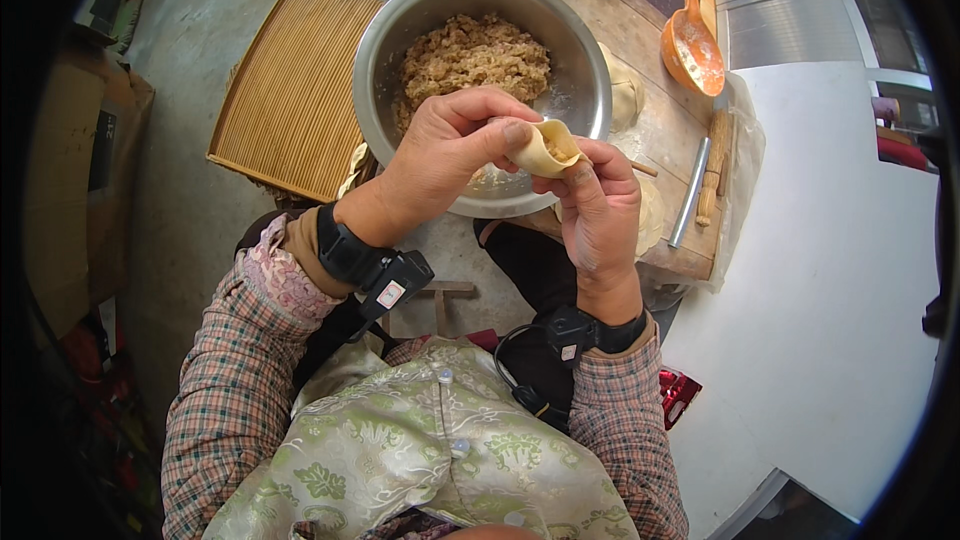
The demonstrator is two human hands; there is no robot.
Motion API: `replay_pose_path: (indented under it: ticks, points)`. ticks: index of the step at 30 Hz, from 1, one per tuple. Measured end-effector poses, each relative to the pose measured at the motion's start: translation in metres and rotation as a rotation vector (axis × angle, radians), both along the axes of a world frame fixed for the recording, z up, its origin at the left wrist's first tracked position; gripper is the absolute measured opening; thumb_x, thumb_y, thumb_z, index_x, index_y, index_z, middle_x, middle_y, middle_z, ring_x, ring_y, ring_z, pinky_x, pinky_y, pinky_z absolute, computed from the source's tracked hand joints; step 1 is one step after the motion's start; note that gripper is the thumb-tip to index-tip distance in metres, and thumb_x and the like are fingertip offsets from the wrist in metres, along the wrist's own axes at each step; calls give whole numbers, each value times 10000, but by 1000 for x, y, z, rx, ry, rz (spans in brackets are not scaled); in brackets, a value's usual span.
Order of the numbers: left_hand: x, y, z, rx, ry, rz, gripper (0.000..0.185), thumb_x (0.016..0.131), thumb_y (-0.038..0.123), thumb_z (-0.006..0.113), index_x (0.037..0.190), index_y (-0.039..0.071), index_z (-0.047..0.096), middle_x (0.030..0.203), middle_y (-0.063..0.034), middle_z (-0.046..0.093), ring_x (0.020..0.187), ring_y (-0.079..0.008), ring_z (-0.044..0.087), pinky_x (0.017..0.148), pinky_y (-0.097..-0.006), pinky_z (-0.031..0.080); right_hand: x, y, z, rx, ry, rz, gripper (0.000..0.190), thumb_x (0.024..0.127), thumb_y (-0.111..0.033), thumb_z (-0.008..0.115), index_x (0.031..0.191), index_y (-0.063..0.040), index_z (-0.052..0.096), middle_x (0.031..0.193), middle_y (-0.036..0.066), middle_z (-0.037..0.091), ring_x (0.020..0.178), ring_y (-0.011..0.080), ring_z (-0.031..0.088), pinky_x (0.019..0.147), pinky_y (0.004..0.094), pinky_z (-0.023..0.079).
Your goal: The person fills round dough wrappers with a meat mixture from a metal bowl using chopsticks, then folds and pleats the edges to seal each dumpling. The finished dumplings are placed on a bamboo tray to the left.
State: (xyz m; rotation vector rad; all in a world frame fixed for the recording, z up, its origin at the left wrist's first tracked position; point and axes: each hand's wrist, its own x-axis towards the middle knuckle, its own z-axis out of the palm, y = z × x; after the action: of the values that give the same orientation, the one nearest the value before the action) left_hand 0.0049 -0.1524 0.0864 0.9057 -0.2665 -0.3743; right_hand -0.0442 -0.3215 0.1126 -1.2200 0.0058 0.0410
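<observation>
My left hand (465,131) pinches the left edge of a folded dough wrapper (534,156) between thumb and fingers. On the opposite edge, my right hand (604,202) grips the same wrapper. Its top gapes and shows a little filling (556,150) inside. Both hands hold it above the front part of a large steel bowl (577,67). A mound of crumbly, light-brown filling (476,56) lies in the bowl, partly covered by my left hand. A thin stick (643,168) shows just right of my right hand; its other end is hidden.
A tray of bound stalks (292,90) lies left of the bowl. On the wooden table (645,7) at right are dough wrappers (626,90), an orange scoop (694,52) dusted white, a metal tube (690,191) and a wooden tool (712,169). Clear plastic sheeting (742,142) hangs at its edge.
</observation>
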Motion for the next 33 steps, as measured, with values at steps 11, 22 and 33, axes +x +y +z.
replay_pose_path:
  ticks: [11,22,33]
  points:
    - [-4,-2,4,-273,204,-76,247,929,186,562,1072,-10,610,926,-60,628,745,-92,589,673,-228,507,0,2,-1,63,-15,-14,243,922,-176,580,1088,2,579,971,102,653,807,145,630,734,269,530]
    - [1,-1,-8,-136,136,16,236,914,113,565,1117,-6,581,860,-52,611,665,-85,552,608,-242,496,2,0,-5,140,24,-60,194,929,-162,560,1065,-24,568,957,114,663,806,189,661,729,306,552]
    - [-1,-3,-2,-33,78,-26,221,888,143,610,1057,4,639,961,-66,621,749,-90,570,598,-207,484,1,5,-3,-54,-1,-21,219,914,-158,593,1062,4,594,1022,98,635,831,138,622,740,263,522]
